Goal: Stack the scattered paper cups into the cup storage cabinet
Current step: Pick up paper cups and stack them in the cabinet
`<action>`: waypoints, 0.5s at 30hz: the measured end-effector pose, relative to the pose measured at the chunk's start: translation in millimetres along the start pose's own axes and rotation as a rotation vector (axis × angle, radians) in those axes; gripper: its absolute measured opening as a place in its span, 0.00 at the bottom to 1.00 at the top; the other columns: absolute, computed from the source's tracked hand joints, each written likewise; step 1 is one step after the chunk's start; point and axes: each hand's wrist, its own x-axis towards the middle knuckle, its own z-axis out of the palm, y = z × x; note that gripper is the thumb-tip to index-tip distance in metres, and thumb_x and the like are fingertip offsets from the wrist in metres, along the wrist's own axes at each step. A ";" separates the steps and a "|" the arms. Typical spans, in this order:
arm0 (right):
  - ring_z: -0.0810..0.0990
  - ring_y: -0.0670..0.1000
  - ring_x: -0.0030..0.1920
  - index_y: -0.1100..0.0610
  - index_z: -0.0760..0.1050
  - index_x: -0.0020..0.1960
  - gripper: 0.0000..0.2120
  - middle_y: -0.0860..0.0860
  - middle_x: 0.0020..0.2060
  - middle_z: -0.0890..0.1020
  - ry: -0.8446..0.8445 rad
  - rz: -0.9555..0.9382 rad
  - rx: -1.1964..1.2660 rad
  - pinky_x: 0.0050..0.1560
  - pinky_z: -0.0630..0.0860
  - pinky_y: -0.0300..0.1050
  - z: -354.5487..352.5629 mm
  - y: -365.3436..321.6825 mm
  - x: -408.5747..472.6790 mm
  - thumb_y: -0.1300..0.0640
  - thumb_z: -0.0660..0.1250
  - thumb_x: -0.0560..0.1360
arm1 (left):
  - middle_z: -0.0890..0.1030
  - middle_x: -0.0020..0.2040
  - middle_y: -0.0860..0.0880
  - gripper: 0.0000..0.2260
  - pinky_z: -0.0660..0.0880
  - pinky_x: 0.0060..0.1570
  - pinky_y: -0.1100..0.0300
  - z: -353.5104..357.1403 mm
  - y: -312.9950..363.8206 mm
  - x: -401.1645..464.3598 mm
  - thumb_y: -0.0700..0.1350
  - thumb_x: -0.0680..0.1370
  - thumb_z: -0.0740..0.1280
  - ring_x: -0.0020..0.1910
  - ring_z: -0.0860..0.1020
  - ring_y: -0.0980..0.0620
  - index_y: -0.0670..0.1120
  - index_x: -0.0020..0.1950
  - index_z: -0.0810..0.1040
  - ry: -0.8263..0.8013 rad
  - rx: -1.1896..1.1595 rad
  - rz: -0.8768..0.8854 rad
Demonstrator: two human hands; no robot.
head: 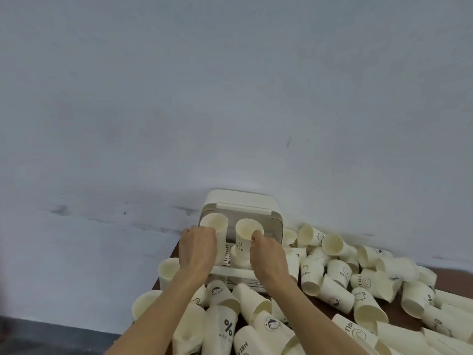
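Cabinet (240, 201): cream-white shell, beige-grey front frame, white slotted tray. Cups (340, 275): cream-white paper, pale inside, black printing. Cup at the right hand (247, 235): black smile and "HELLO". Cup near bottom centre (225, 329): bold black "%" over "NICE". Cup beside it (271, 325): round dark-blue badge. Others carry "HELLO" with a smiley. Table (399, 313): dark reddish-brown. Wall (230, 85): pale blue-grey, dark scuffs.
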 end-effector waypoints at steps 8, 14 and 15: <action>0.71 0.53 0.37 0.58 0.70 0.54 0.07 0.55 0.45 0.81 -0.057 0.043 -0.022 0.35 0.66 0.45 23.6 0.1 8.2 0.63 0.56 0.78 | 0.81 0.47 0.47 0.12 0.68 0.42 0.59 16.0 -15.7 1.6 0.42 0.81 0.57 0.47 0.75 0.48 0.47 0.49 0.81 -0.064 0.033 -0.003; 0.76 0.55 0.42 0.58 0.71 0.54 0.07 0.55 0.46 0.81 -0.109 0.052 -0.058 0.36 0.68 0.46 35.2 4.8 9.1 0.62 0.57 0.78 | 0.80 0.52 0.47 0.11 0.69 0.48 0.59 25.3 -13.1 0.0 0.42 0.81 0.58 0.51 0.75 0.49 0.47 0.55 0.80 -0.143 0.083 0.024; 0.77 0.55 0.43 0.58 0.72 0.54 0.07 0.54 0.46 0.81 -0.120 0.052 -0.066 0.36 0.68 0.46 37.0 5.3 8.9 0.62 0.57 0.78 | 0.80 0.51 0.47 0.11 0.69 0.48 0.60 27.0 -12.2 -0.7 0.42 0.81 0.58 0.51 0.75 0.49 0.47 0.55 0.80 -0.152 0.094 0.026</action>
